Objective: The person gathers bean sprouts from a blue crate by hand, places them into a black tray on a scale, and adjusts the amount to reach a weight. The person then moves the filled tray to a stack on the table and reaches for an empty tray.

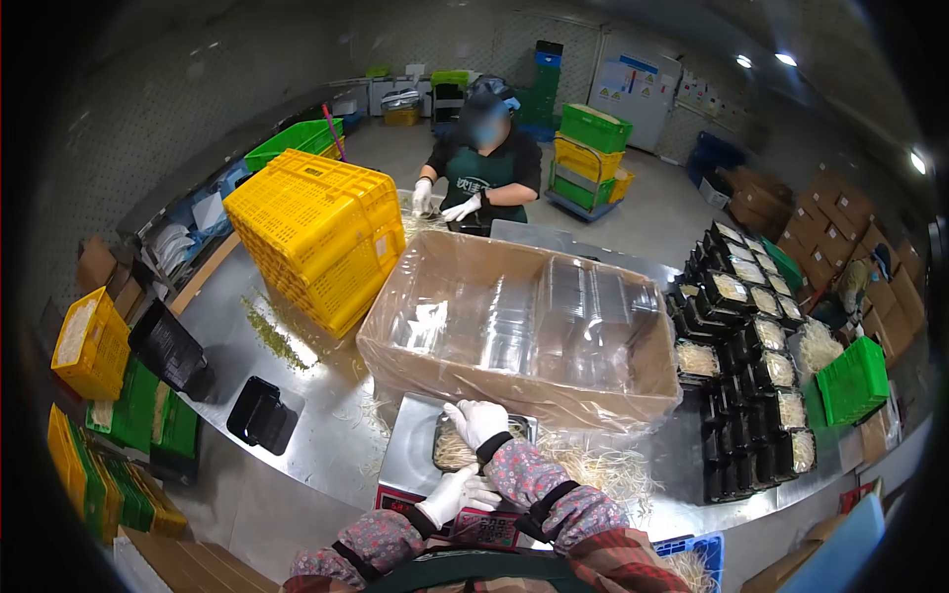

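Observation:
A black plastic tray (pixel 455 457) of pale bean sprouts sits on a scale (pixel 403 447) with a metal top and a red front panel. My right hand (pixel 478 423), in a white glove, is over the tray's far part, its fingers bent and close together. Whatever lies under those fingers is hidden. My left hand (pixel 459 497), also gloved in white, is at the tray's near edge above the scale's panel, with fingers stretched out and nothing visible in them. Loose bean sprouts (pixel 603 472) are spread on the metal table to the right of the scale.
A large carton (pixel 514 390) of clear plastic lids stands behind the scale. Yellow crates (pixel 326 237) are at left, near empty black trays (pixel 262 413). Filled black trays (pixel 791 415) are stacked at right. Across the table, a gloved co-worker (pixel 486 163) handles sprouts.

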Demonstrator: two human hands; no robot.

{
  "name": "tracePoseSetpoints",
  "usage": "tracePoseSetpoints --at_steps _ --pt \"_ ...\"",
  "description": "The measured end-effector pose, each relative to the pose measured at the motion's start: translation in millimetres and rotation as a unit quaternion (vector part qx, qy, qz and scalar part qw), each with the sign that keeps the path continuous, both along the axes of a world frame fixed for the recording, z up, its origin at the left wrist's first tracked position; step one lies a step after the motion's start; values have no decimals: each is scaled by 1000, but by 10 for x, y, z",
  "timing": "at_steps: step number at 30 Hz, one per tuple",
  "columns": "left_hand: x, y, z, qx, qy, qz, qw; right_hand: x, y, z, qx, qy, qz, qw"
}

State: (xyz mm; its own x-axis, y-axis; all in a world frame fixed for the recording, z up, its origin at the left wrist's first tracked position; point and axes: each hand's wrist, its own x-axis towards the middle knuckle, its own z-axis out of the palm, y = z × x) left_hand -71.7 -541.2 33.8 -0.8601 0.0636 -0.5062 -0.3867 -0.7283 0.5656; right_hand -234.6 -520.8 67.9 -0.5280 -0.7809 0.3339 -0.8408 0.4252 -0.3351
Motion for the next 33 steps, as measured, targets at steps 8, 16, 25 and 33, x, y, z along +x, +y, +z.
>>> tracePoseSetpoints --at_steps 8,16,25,33 --pt "148 -60 124 -109 -28 3 994 -308 935 162 68 -163 48 983" --pt "-109 171 537 -212 0 -151 966 -433 2179 -189 -145 -589 -41 794" --pt "-375 137 745 -250 -3 -20 968 -1896 3571 541 -597 -294 -248 705" --pt "-212 68 784 -329 -61 65 940 -4309 3876 -197 -633 -360 -426 536"
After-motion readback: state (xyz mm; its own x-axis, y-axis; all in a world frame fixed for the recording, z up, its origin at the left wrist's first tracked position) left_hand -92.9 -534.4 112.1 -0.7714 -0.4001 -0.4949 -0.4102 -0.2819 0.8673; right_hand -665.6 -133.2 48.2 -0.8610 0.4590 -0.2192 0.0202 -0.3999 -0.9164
